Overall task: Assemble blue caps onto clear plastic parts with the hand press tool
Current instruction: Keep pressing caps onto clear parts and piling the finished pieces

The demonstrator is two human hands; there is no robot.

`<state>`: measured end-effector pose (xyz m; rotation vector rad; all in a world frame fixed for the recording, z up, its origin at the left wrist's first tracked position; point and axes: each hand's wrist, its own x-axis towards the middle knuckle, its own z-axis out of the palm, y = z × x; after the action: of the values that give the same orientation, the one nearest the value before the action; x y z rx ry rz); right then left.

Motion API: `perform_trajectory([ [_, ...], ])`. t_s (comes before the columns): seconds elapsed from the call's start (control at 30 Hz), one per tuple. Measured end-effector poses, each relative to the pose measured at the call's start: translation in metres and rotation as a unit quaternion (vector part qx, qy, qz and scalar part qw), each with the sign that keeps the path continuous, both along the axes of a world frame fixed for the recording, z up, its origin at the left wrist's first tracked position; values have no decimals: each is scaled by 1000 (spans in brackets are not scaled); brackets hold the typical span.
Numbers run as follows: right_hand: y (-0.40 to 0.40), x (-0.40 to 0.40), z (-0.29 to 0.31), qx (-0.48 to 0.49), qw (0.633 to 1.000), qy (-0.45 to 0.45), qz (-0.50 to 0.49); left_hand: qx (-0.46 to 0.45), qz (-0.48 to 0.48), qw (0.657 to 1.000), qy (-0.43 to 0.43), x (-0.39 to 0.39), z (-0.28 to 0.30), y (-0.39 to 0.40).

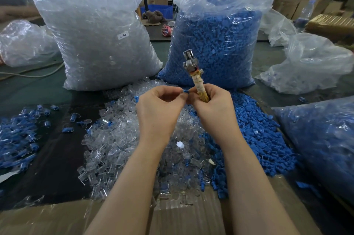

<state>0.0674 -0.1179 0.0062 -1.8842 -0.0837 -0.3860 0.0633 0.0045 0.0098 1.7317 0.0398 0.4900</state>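
My right hand (212, 104) grips the tape-wrapped handle of the hand press tool (193, 70), whose metal head points up and away. My left hand (159, 106) pinches a small blue cap (185, 91) at its fingertips, right beside the right hand's fingertips; whether a clear part is with it is hidden by the fingers. Below the hands lies a heap of clear plastic parts (122, 139). A heap of loose blue caps (256, 131) spreads to the right of it. Assembled blue-and-clear pieces (17, 139) lie at the left.
A big bag of clear parts (95, 33) and a big bag of blue caps (216, 39) stand upright behind the heaps. Another bag of blue pieces (321, 139) lies at the right. Crumpled empty bags (310, 64) sit at the far right. A cardboard edge (182, 217) runs along the front.
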Motion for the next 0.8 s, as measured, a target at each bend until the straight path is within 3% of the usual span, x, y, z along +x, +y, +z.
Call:
perform_trajectory([
  [0.2, -7, -1, 2, 22, 998, 37, 54, -29, -5, 999, 18, 2, -1, 1],
  [0.53, -27, -2, -2, -120, 977, 124, 124, -181, -59, 981, 20, 4, 3, 5],
  [0.8, -29, -2, -4, -154, 969, 127, 145, -182, -66, 981, 10, 5, 1, 8],
])
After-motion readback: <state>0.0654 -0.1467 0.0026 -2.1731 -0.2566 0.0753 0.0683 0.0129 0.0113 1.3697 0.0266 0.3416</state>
